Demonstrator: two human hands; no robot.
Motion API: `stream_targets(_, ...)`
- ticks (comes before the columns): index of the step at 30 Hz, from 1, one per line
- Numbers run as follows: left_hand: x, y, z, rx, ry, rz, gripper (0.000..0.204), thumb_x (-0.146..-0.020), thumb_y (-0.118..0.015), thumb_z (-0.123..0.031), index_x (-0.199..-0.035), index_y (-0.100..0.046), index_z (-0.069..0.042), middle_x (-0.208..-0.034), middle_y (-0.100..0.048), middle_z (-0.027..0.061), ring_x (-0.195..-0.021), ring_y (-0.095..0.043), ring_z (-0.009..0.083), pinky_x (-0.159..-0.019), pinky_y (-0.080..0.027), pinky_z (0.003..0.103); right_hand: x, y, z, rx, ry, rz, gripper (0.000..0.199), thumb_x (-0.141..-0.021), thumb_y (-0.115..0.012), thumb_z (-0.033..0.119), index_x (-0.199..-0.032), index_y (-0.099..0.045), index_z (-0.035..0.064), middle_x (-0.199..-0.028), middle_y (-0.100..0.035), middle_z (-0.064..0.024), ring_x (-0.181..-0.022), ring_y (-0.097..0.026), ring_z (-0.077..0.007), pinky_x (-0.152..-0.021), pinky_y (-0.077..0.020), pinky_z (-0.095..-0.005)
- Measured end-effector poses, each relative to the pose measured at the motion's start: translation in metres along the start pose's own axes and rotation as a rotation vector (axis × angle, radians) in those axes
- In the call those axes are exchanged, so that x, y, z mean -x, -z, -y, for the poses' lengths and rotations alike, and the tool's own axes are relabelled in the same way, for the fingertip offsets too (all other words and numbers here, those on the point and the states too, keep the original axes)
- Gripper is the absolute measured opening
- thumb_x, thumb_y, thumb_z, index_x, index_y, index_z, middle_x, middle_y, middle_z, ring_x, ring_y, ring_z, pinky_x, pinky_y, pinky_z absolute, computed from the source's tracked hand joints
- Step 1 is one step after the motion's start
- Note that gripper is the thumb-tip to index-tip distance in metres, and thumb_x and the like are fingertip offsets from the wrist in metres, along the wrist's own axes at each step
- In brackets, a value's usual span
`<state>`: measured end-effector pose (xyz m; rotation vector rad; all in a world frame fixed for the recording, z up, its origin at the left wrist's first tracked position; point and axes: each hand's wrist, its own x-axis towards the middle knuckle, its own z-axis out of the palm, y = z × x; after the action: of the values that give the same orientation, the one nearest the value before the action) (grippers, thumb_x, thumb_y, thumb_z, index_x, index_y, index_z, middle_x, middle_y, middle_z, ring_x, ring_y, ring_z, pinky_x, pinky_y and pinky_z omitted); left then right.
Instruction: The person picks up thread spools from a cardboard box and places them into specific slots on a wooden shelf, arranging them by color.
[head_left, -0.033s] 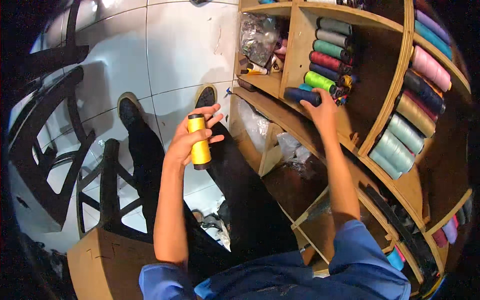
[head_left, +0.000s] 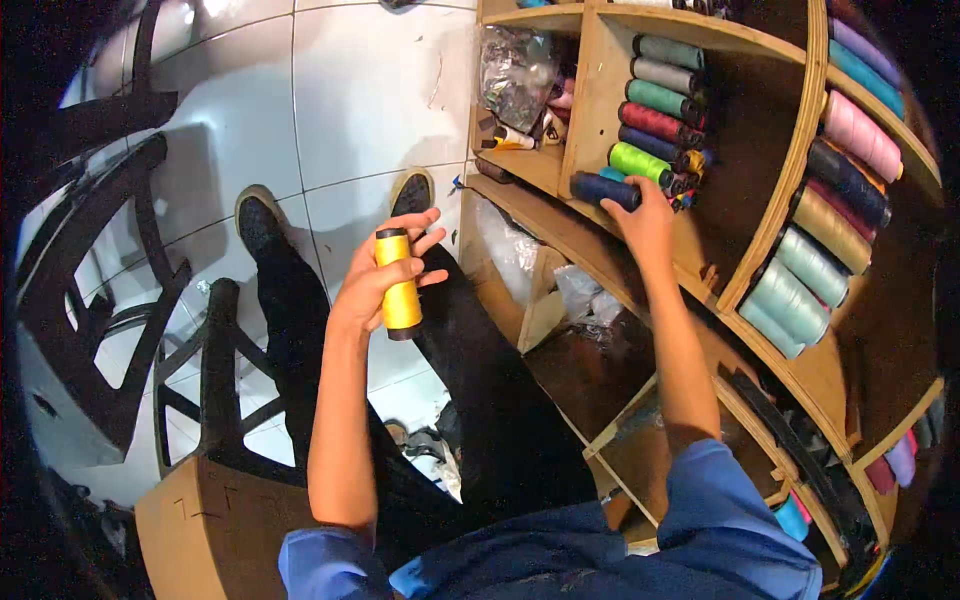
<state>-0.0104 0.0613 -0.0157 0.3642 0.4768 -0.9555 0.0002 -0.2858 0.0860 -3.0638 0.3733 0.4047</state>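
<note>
1. Very slightly shifted to the right is the dark blue spool [head_left: 603, 190], pinched at its right end by the right hand [head_left: 650, 215].
2. Already held clear of the shelf [head_left: 805, 120], the yellow spool [head_left: 400, 285] is clasped by the left hand [head_left: 362, 292], some fingers spread.
3. Beside the lime spool [head_left: 637, 160], the dark blue one is not yet released; shelf contact cannot be judged.
4. Otherwise, nothing seems changed.

Glossy white tiled floor [head_left: 370, 90] with dark grout lines, soft shadows and some light glare. Right side: pale-brown plywood shelving unit [head_left: 816, 60], split into open compartments by upright dividers. Left: black angular-framed chair-like furniture [head_left: 110, 112]; brown flat-sided boxy piece [head_left: 170, 530] at lower left, material unclear
</note>
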Motion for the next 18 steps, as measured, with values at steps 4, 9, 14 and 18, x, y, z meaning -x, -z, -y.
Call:
stream_targets(4,0.002,0.003,0.000,-0.009,-0.010,-0.015,0.052,-0.071,-0.061,-0.003,-0.121,-0.047,-0.007,-0.138,-0.038,0.0134,-0.126,-0.039,0.0288,-0.086,-0.050,0.046,-0.002,-0.003,0.012,0.305,-0.078,0.122,0.044,-0.062,-0.078,0.021,-0.096,-0.055,0.0076,-0.096,-0.061,-0.0121,-0.092,-0.056,-0.0301,-0.077,-0.0416,-0.0427)
stream_targets(9,0.000,0.003,0.000,-0.014,-0.016,-0.017,0.052,-0.072,-0.062,-0.003,-0.122,-0.046,-0.007,-0.138,-0.037,0.0134,-0.125,-0.040,0.0287,-0.086,-0.050,0.045,0.002,-0.005,0.013,0.419,-0.077,0.160,0.046,-0.059,-0.079,0.022,-0.096,-0.056,0.0078,-0.093,-0.059,-0.0108,-0.095,-0.053,-0.0308,-0.077,-0.0397,-0.0430)
stream_targets(14,-0.001,0.004,0.001,-0.010,-0.026,-0.016,0.053,-0.072,-0.062,-0.003,-0.123,-0.045,-0.006,-0.138,-0.038,0.0132,-0.125,-0.040,0.0285,-0.086,-0.050,0.044,0.001,-0.006,0.015,0.425,-0.113,0.260,0.048,-0.061,-0.078,0.021,-0.099,-0.053,0.0084,-0.103,-0.053,-0.0089,-0.103,-0.048,-0.0286,-0.081,-0.0370,-0.0493)
stream_targets(18,-0.004,0.002,0.002,-0.002,-0.027,-0.019,0.052,-0.072,-0.062,-0.003,-0.122,-0.046,-0.006,-0.137,-0.038,0.0131,-0.124,-0.040,0.0285,-0.086,-0.050,0.044,0.001,-0.005,0.014,0.421,-0.069,0.207,0.051,-0.061,-0.078,0.022,-0.104,-0.053,0.0080,-0.105,-0.052,-0.0116,-0.104,-0.047,-0.0310,-0.081,-0.0362,-0.0497)
